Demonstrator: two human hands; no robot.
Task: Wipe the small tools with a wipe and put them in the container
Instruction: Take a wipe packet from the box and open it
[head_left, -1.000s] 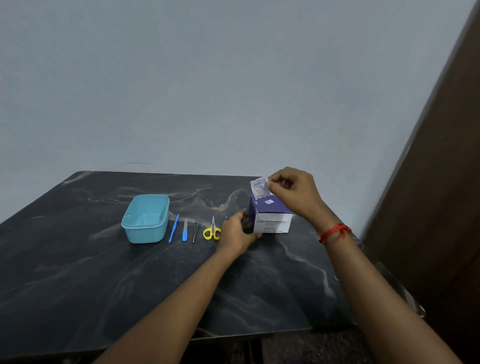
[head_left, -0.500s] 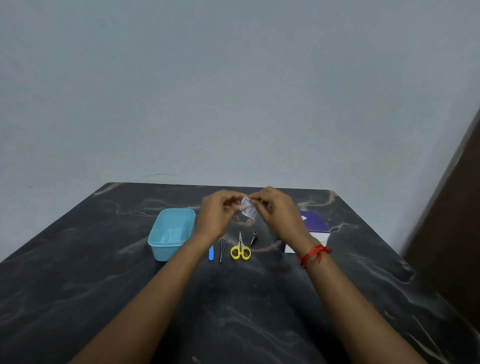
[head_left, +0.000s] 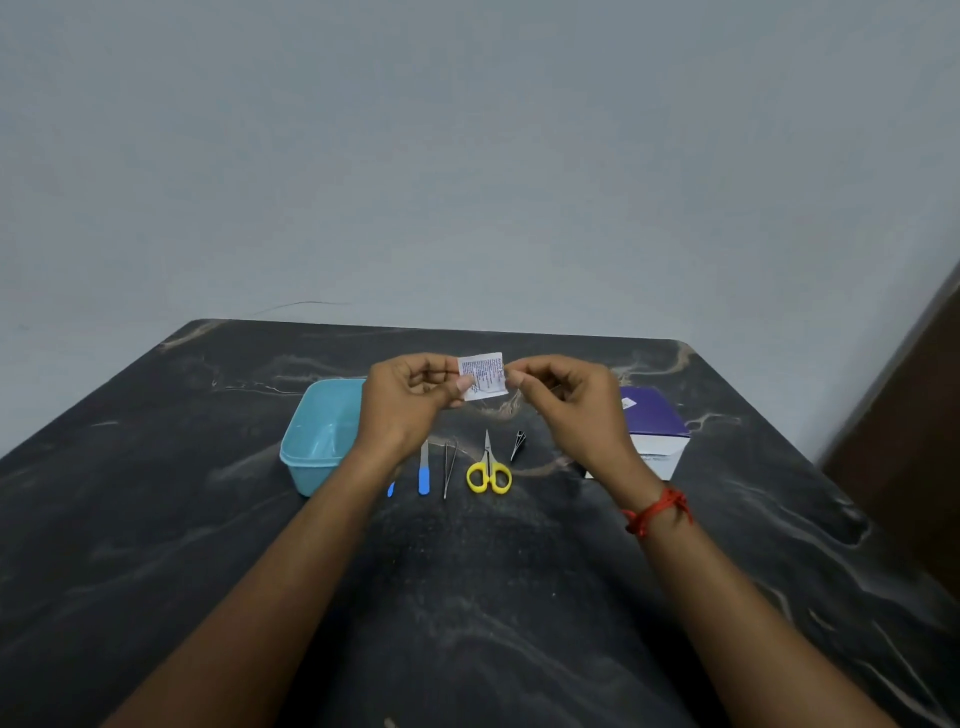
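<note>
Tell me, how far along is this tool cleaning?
Barely begun. Done: a wipe packet is out of the purple box. In hand: the left hand and right hand pinch the packet's edges, apparently unopened. Left: the scissors, tweezers, blue-handled file and small dark tool lie unwiped on the table; the blue tub looks empty.

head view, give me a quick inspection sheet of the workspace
surface: dark marbled table, looks dry.
job's things: sealed wipe sachet held above table; teal container empty; blue file, tweezers, yellow scissors, small black tool in a row; another blue tool mostly hidden.
clutter: purple and white box at right.
grips: left hand and right hand pinch the sachet's opposite edges.
cables: nothing seen.
surroundings: plain grey wall, brown panel at right.
</note>
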